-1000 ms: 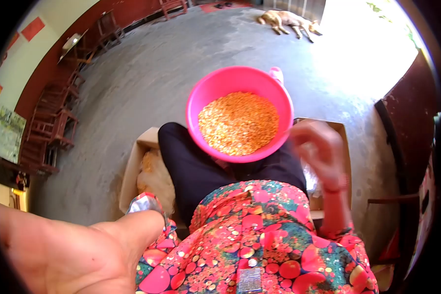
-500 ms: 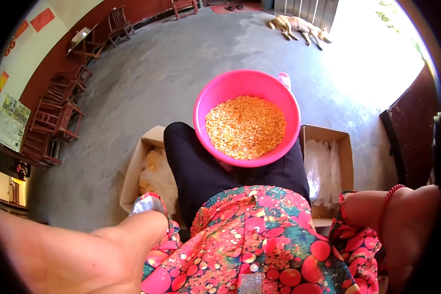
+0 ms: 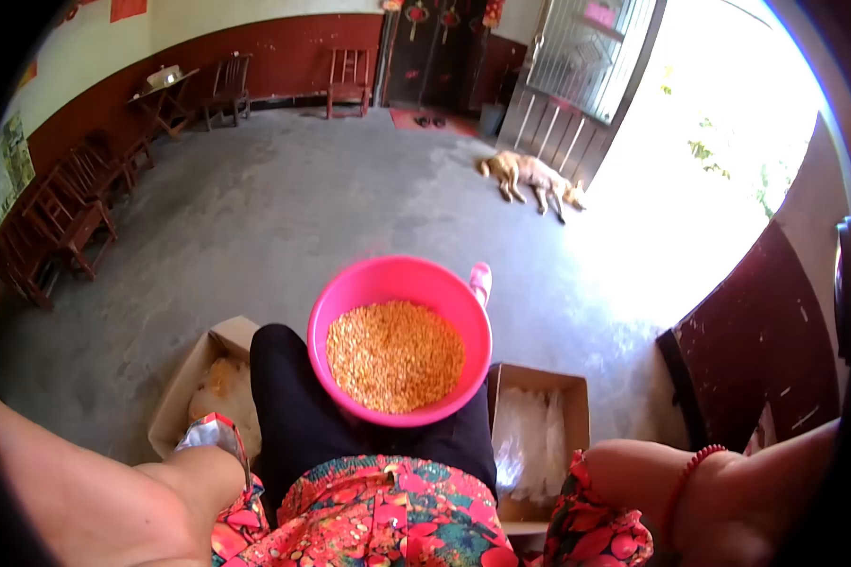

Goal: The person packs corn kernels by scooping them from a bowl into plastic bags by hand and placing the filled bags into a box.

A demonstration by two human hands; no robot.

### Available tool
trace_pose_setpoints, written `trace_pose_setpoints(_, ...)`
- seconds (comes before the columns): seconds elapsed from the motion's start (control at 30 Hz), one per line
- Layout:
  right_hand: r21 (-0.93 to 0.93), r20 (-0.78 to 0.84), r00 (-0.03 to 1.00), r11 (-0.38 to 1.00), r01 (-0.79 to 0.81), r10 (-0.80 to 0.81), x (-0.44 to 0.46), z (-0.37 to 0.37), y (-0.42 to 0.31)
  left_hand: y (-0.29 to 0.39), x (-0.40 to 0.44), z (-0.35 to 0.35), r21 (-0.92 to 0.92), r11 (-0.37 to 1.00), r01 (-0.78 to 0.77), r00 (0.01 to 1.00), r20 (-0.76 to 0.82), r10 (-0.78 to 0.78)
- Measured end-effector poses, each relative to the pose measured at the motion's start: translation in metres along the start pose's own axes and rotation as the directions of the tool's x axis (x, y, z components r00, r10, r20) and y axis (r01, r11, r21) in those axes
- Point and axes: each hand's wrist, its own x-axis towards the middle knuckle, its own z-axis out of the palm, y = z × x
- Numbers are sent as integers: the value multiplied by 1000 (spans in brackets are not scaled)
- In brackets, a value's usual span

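Observation:
A bright pink plastic basin (image 3: pixel 402 267) rests on the dark-trousered knees, partly filled with small orange-yellow kernels or split beans (image 3: pixel 394 354); neither hand touches it. At the lower left, the wrist and base of my left hand (image 3: pixel 76 482) loom close to the camera, with the fingers beyond the frame. A shiny silver-and-red item (image 3: pixel 216 433) shows beside that wrist; I cannot tell what it is. My right hand (image 3: pixel 766 482), with a red beaded bracelet (image 3: pixel 688 482) at its wrist, runs off the lower right edge, fingers also hidden.
Left of the legs stands an open cardboard box (image 3: pixel 184 378) with clear plastic and something yellowish. Another cardboard box (image 3: pixel 569 406) holding clear plastic bags is on the right. A dog (image 3: pixel 534 178) lies near the open door (image 3: pixel 577 76). Wooden chairs (image 3: pixel 80 227) line the left wall.
The view has tilted up and shifted right, so the basin and boxes appear lower and further left. More of the far doors shows. The basin stays on the lap.

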Motion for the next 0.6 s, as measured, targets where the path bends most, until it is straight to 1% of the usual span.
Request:
trace_pose_setpoints(0.1,-5,4,1000,1000,19,-19,1,1,-5,6,-2,-2,-1,1000,-17,1000,0,17)
trace_pose_setpoints(0.23,-10,7,1000,1000,-9,9,3,3,0,5,0,-7,32,999,19,999,31,-20)
trace_pose_setpoints(0.37,-17,35,999,1000,-5,5,-2,2,-2,6,-3,-7,43,999,8,1000,12,-9)
trace_pose_setpoints(0.6,-16,45,998,999,-33,33,-7,8,-1,16,0,-13,59,998,22,999,41,-24)
